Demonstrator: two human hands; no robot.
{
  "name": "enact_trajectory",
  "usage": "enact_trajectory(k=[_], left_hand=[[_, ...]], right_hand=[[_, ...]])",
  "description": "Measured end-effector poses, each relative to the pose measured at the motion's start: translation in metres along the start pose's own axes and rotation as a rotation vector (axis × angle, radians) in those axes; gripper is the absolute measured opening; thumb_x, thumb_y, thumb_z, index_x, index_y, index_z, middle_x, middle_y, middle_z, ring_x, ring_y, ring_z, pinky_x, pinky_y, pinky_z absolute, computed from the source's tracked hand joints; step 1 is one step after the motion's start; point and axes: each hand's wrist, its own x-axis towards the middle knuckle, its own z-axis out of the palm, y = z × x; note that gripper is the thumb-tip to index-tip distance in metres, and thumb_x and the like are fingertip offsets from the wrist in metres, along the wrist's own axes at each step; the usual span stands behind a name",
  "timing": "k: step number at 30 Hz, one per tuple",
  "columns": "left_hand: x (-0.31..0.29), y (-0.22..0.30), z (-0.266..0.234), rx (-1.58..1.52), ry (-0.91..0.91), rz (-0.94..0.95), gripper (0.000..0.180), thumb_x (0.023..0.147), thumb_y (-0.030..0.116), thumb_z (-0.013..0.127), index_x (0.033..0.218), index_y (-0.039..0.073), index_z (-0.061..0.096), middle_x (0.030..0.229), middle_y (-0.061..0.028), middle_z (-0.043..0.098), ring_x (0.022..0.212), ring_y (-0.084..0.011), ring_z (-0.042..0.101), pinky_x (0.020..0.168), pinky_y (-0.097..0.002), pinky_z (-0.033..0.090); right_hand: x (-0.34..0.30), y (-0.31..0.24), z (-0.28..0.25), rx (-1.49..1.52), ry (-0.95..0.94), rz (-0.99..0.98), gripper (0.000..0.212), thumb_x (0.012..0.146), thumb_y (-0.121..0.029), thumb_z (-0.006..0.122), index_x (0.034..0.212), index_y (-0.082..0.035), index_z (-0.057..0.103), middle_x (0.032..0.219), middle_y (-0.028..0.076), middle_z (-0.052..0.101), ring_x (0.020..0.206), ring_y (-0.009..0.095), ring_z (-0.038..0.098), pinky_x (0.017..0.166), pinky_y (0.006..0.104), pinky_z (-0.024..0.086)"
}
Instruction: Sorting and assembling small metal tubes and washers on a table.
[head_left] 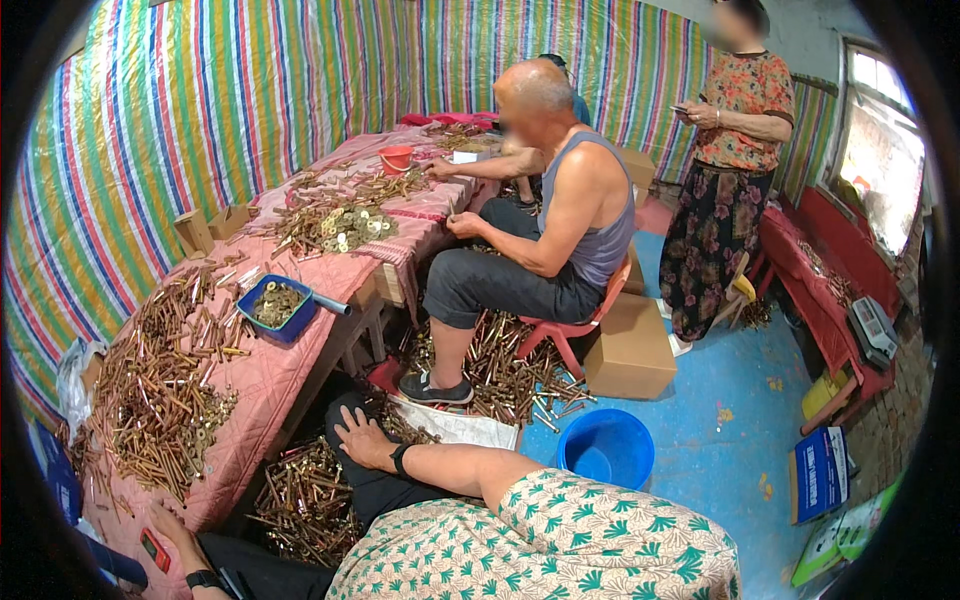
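Down low, right hand [362,437] flat on knee [345,412]

Both hands lie open: right [362,437] on knee, left [172,528] low.

Brass bolts [150,400] on pink table [270,375], blue bucket [606,447]

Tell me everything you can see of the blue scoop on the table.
The blue scoop is a shallow, square-cornered pan, plastic by its look, with a pale tubular handle pointing right toward the table edge. It lies flat on the pink cloth and holds small brass-coloured washers or rings. Loose brass bolts lie around it. No hand touches it.
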Motion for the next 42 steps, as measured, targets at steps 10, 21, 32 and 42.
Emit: enact_trajectory(k=[10,21,32,42], left_hand=[[-0.009,0.007,0.005,-0.009,0.029,0.079,0.038,0.095,0.041,0.043,0.100,0.007,0.059,0.075,-0.0001,0.051,0.057,-0.0107,0.044,0.044,-0.0233,0.030],[-0.025,0.036,0.004,0.054,-0.161,0.046,0.025,0.090,0.016,0.048,0.107,0.001,0.059,0.086,-0.0061,0.057,0.061,-0.0125,0.048,0.048,-0.0239,0.037],[0.001,0.006,-0.010,0.305,-0.139,0.386,0.037,0.085,0.002,0.046,0.120,-0.001,0.055,0.112,-0.0142,0.059,0.103,-0.0248,0.055,0.093,-0.0314,0.042],[-0.225,0.230,0.022,0.100,-0.770,0.289,0.046,0.091,0.008,0.054,0.136,0.008,0.046,0.096,0.0015,0.054,0.076,-0.0055,0.049,0.063,-0.0199,0.040]], right_hand=[[0.001,0.000,0.004,-0.080,0.060,-0.008,0.049,0.090,-0.031,0.056,0.132,-0.007,0.049,0.147,0.026,0.024,0.128,0.048,0.034,0.091,0.0552,0.043],[0.002,0.000,-0.003,0.022,-0.005,-0.005,0.050,0.091,-0.030,0.054,0.133,-0.003,0.047,0.147,0.028,0.022,0.128,0.052,0.031,0.092,0.0577,0.041],[0.001,-0.001,-0.001,0.035,-0.010,-0.009,0.049,0.091,-0.029,0.054,0.131,-0.001,0.047,0.147,0.029,0.022,0.128,0.052,0.031,0.094,0.0583,0.040],[0.017,0.009,0.028,-0.144,0.171,-0.046,0.043,0.084,-0.033,0.059,0.116,-0.005,0.056,0.139,0.027,0.036,0.121,0.048,0.039,0.085,0.0554,0.047]])
